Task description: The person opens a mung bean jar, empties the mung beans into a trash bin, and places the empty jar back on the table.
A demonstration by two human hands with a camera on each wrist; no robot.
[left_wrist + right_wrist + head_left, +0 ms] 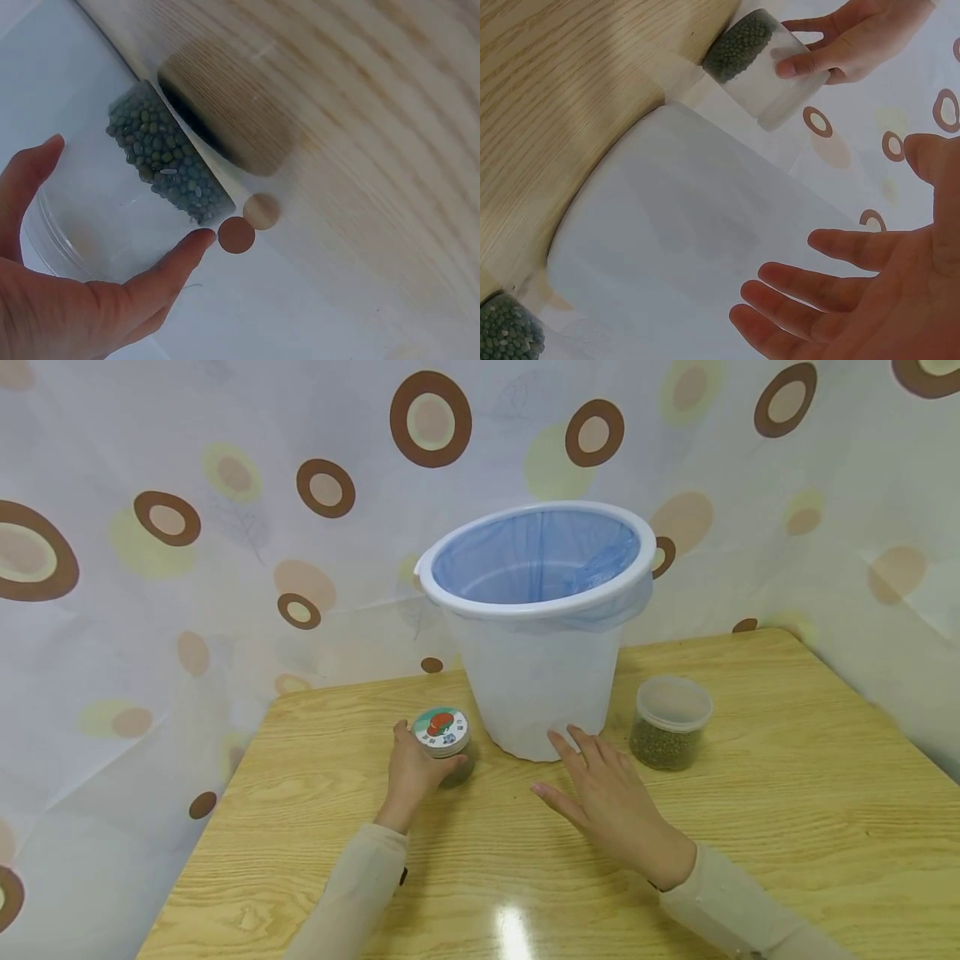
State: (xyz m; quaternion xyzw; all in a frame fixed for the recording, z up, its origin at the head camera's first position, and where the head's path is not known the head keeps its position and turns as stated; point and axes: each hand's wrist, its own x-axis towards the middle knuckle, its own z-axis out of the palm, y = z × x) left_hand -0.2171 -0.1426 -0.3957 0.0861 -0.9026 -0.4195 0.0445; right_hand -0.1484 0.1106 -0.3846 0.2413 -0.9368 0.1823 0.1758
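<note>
My left hand [412, 772] grips a clear plastic jar [459, 767] from its left side, thumb in front and fingers round the back. Its round lid [441, 729] carries a red fruit picture on white and green. Small green beans [161, 154] that look like mung beans fill the jar's lower part, with a few pale grains among them. My right hand [611, 802] is held with fingers spread before the base of a white bin [540, 693]. Nothing is in that hand. To its right stands a second clear jar [672, 714], lidless and partly filled with similar beans.
A blue bag [517, 556] lines the bin and folds over its rim. The bin stands toward the back of the wood-grain table [787, 810]. Behind the table hangs a pale wall covering [360, 410] with brown ring patterns.
</note>
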